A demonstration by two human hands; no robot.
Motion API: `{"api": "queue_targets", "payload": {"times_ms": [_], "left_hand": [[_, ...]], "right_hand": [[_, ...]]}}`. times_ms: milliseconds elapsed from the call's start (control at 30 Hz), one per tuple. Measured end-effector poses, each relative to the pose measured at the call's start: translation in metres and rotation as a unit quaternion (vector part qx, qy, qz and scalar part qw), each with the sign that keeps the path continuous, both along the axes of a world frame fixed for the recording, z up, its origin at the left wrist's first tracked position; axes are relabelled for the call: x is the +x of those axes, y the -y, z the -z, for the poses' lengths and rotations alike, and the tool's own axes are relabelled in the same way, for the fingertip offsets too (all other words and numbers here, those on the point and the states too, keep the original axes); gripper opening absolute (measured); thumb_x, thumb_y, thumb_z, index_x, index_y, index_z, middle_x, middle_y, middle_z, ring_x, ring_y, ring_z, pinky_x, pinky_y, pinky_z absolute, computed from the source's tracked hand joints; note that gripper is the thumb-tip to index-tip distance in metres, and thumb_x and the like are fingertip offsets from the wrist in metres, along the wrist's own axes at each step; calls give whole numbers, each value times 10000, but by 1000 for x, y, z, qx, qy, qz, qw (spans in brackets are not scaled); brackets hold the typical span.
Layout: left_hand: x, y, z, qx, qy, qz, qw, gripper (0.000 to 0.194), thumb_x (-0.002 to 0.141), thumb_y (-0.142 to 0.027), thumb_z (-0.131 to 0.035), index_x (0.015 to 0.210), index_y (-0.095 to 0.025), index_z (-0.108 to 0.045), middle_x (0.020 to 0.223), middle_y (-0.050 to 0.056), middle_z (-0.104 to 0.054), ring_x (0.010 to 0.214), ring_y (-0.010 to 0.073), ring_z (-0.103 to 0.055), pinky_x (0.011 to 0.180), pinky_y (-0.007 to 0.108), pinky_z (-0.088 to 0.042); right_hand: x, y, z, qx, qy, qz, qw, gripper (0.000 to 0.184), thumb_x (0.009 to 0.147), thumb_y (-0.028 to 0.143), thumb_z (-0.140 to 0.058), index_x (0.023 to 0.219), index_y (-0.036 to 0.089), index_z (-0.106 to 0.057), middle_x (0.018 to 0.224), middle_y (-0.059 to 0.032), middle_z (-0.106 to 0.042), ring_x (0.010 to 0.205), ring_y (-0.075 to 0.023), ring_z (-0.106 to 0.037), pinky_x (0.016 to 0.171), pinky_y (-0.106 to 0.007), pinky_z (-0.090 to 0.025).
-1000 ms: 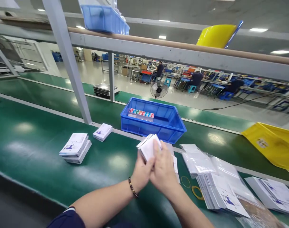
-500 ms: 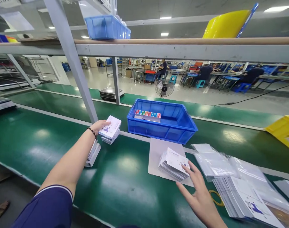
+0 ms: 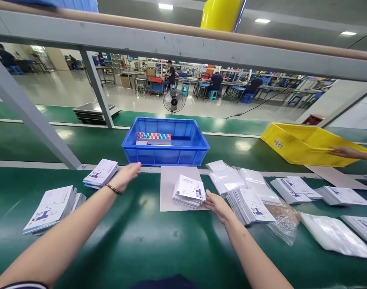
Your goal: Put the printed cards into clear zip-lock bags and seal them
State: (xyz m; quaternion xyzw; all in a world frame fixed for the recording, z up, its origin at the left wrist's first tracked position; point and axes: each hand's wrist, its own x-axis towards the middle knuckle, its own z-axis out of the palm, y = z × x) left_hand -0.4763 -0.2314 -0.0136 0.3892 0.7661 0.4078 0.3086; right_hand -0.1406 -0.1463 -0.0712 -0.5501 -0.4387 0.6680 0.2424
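Note:
My left hand (image 3: 127, 176) is in the air in front of the blue bin (image 3: 165, 156), fingers stretched out and nothing in them. Beside it on the left lies a small stack of white booklets (image 3: 100, 172) with a purple print. Farther left is a larger pile of the same booklets (image 3: 52, 206). My right hand (image 3: 218, 204) grips the right edge of a booklet stack (image 3: 188, 190), which rests on a flat cardboard sheet (image 3: 167, 196). Another fanned pile of booklets (image 3: 252, 204) lies just right of that hand.
Clear plastic bags (image 3: 255, 182) lie behind the fanned pile. More booklet stacks (image 3: 294, 188) are on the right. Another person's hand (image 3: 341, 151) touches a yellow bin (image 3: 306, 140). A shelf beam (image 3: 177, 44) crosses above, with a slanted post (image 3: 35, 112) at left.
My left hand has let go of the small booklet stack and moved right. My right hand has closed on the edge of the middle stack. The view has turned right.

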Motion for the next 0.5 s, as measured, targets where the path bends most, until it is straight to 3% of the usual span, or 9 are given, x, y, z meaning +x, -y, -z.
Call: {"api": "queue_targets", "payload": {"times_ms": [67,133,200,333,500], "left_hand": [[47,-9,18,-31,90,56,994,602,715,-641,-384,946,-117,-574,928,116,-637,828,181,-604,732,274,-469],[84,-19,34,-98,302,48,947,619,627,-664,-496,930,-126,-545,898,105,-626,784,165,-598,703,256,-461],[108,-28,45,-126,343,46,930,641,586,-699,-500,883,-132,-531,778,71,-616,675,153,-587,633,259,-455],[124,-44,52,-149,354,46,922,609,544,-716,-517,769,-151,-520,571,-2,-555,506,130,-528,540,253,-423],[124,-53,59,-169,352,28,920,574,534,-713,-528,692,-163,-488,529,1,-551,484,140,-527,547,270,-433]], "right_hand": [[-8,-7,0,-37,-5,-23,999,420,747,469,-528,941,105,-607,917,-132,-654,804,-194,-625,821,-353,-466],[-14,-12,-1,-58,-1,-24,998,384,770,449,-508,892,101,-612,829,-119,-664,707,-176,-627,757,-353,-494],[-18,-14,-1,-71,5,-25,997,363,774,438,-508,847,97,-610,764,-108,-659,646,-169,-620,694,-362,-514],[-23,-14,2,-74,5,-31,997,336,753,411,-552,822,86,-603,720,-94,-645,594,-164,-610,613,-367,-531],[-23,-10,4,-61,-18,-28,998,347,716,399,-605,833,71,-602,697,-95,-640,592,-158,-606,564,-328,-537]]}}
